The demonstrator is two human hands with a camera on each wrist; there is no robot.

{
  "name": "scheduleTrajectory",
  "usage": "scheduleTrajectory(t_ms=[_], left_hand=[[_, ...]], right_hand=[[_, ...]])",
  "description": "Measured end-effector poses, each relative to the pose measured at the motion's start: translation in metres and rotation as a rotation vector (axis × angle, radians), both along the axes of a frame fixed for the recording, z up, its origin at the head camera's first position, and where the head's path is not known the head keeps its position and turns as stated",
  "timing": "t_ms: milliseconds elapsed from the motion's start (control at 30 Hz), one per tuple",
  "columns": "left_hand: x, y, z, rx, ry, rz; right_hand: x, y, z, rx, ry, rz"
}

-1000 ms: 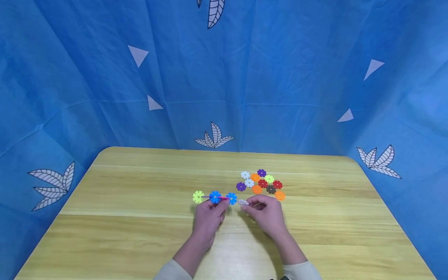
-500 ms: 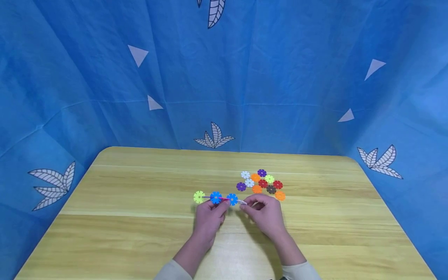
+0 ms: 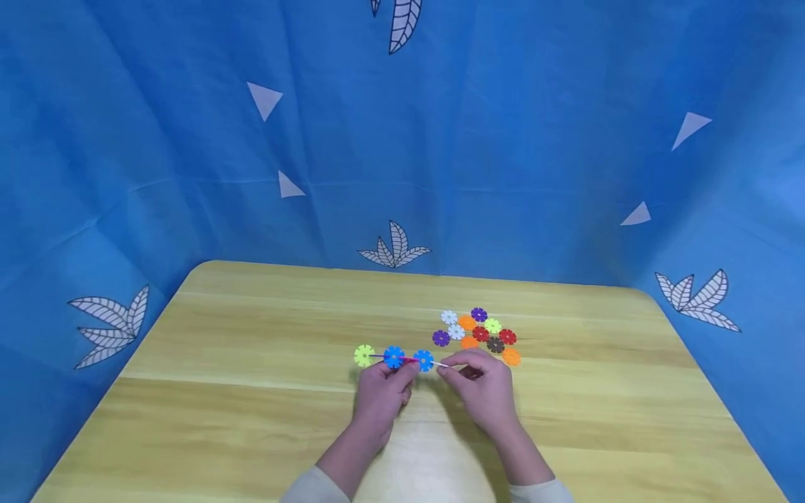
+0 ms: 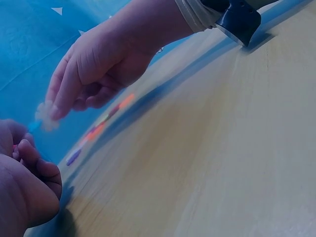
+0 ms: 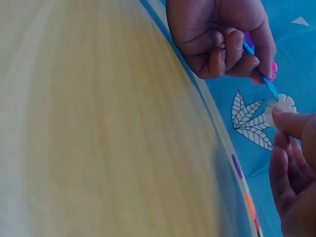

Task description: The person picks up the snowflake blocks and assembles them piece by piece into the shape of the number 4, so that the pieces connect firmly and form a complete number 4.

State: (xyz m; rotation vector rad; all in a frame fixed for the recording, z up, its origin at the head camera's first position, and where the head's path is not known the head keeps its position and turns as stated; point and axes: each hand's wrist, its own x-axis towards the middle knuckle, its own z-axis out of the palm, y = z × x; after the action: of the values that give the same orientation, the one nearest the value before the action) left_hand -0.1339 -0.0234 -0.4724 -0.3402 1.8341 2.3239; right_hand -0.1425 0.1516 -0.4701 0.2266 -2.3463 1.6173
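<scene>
My left hand (image 3: 383,395) pinches a short chain of notched plastic snowflake discs at its pink disc (image 5: 274,69). A yellow-green disc (image 3: 364,355) forms the chain's left end, and a purple disc stands edge-on beside it. Either side of the pink disc is a blue disc, one in the middle (image 3: 394,357) and one at the right end (image 3: 423,360). Between thumb and index finger, my right hand (image 3: 484,388) holds a white snowflake disc (image 5: 282,104) edge-on to the head view. Its rim meets the right blue disc; how deep the slots engage cannot be told.
Several loose discs lie flat beyond my right hand, among them a purple disc (image 3: 441,338), a brown disc (image 3: 495,344) and an orange disc (image 3: 511,357). They rest on a wooden table (image 3: 220,419). A blue patterned cloth (image 3: 352,140) hangs behind its far edge.
The white disc has turned from a flatter tilt to edge-on and come up against the right blue disc. Both hands keep their hold, and the head view has shifted slightly.
</scene>
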Motion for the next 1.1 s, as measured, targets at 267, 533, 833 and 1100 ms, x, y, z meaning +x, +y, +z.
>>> scheduleTrajectory(t_ms=[267, 533, 833, 1100], left_hand=[[0.0, 0.003, -0.002, -0.003, 0.018, -0.009], [0.0, 0.001, -0.003, 0.032, 0.005, -0.02], [-0.001, -0.002, 0.0, 0.095, 0.018, -0.031], [-0.001, 0.0, 0.005, 0.114, -0.006, -0.039]], right_hand=[[0.002, 0.001, -0.003, -0.021, 0.022, -0.001], [0.001, -0.005, -0.003, -0.051, 0.082, -0.006], [0.012, -0.021, 0.03, -0.035, 0.098, -0.016], [0.014, -0.02, 0.034, -0.04, 0.07, -0.024]])
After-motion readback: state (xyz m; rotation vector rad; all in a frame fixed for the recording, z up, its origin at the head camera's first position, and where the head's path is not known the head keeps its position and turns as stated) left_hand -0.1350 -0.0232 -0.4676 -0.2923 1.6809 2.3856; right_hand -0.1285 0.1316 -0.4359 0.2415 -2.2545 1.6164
